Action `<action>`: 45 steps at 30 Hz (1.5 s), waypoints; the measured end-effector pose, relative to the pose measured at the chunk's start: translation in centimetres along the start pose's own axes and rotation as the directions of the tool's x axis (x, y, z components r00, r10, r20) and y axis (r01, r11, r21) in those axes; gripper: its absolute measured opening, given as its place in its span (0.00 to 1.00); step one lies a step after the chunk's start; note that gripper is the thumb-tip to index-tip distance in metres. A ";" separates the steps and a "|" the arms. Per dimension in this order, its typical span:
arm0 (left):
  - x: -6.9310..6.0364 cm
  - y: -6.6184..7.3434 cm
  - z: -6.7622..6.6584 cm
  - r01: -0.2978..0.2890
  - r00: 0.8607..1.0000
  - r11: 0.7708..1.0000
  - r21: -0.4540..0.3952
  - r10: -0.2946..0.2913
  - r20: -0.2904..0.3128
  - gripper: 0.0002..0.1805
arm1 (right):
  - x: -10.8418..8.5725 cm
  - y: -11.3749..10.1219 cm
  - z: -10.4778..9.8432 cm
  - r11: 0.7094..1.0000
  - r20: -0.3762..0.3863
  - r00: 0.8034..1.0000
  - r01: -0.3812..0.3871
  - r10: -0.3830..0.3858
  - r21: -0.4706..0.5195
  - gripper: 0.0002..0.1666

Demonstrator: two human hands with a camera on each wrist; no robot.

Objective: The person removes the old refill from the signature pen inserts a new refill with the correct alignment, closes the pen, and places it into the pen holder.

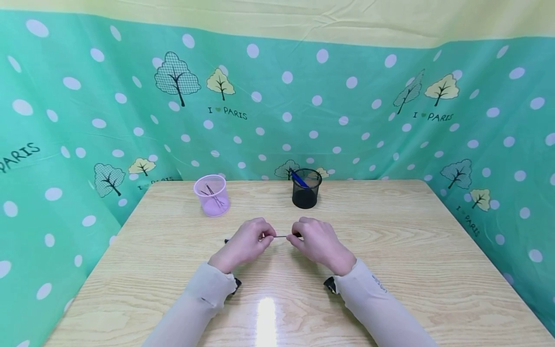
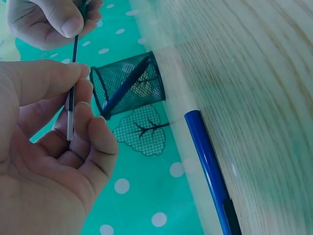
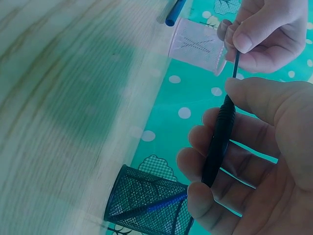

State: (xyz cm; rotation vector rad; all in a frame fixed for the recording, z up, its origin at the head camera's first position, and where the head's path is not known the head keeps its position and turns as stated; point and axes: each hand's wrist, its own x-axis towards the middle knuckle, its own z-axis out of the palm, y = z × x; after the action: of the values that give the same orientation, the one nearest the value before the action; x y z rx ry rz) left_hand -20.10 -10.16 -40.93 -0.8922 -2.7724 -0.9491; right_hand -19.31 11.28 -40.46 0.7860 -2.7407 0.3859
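evidently, a slender pen refill (image 2: 71, 115) is the central element, spanning the gap between two hands above a wood-grain table (image 1: 390, 231). the left hand (image 1: 244, 243) pinches it narrowly between thumb and fingers, leaving the clear end to run on past the pinch; the right hand (image 1: 318, 242) has its fingers curled round a black ribbed pen barrel (image 3: 217, 142), thumb at the tip where the thin rod appears to emerge. the two parts lie in one line, presumably so that the rod neither bends nor binds. just beside the left hand, a blue pen-like tube (image 2: 208, 166) rests on the table, probably laid there to leave the fingers free. farther back stand a lilac mesh cup (image 1: 216, 208) holding thin dark sticks (image 1: 212, 195) and a black mesh cup (image 1: 305, 198) with a blue pen (image 1: 299, 179) leaning in it, likely kept apart to separate the kinds. a green dotted cloth (image 1: 368, 120) hangs behind. from where i stand, the head view gives the layout but only a short dark line between the hands; the left wrist view alone reveals the refill's clear end, the right wrist view alone the barrel's ribs.
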 end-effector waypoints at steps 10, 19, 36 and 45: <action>0.0 -0.1 -0.2 -0.007 1.000 1.000 0.021 0.007 -0.008 0.05 | 0.0 0.1 0.1 1.000 -0.004 1.000 -0.007 0.007 -0.004 0.07; 0.1 -0.3 -0.3 -0.014 1.000 1.000 0.026 0.014 -0.013 0.04 | 0.0 0.1 -0.1 1.000 0.002 1.000 -0.020 0.020 -0.001 0.07; 0.0 -0.5 -0.4 -0.020 0.999 0.999 0.031 0.021 -0.026 0.04 | 0.1 0.2 -0.1 0.999 0.009 0.999 -0.037 0.036 0.010 0.08; -0.1 -0.6 -0.5 -0.021 0.999 0.999 0.032 0.022 -0.031 0.04 | 0.1 0.2 -0.1 0.999 0.006 0.999 -0.037 0.037 0.011 0.08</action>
State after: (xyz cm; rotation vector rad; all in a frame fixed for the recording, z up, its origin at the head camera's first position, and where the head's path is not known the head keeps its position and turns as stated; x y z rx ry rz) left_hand -20.44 -10.90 -40.88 -0.8925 -2.7380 -0.9051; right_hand -19.50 11.49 -40.36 0.7416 -2.7647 0.4071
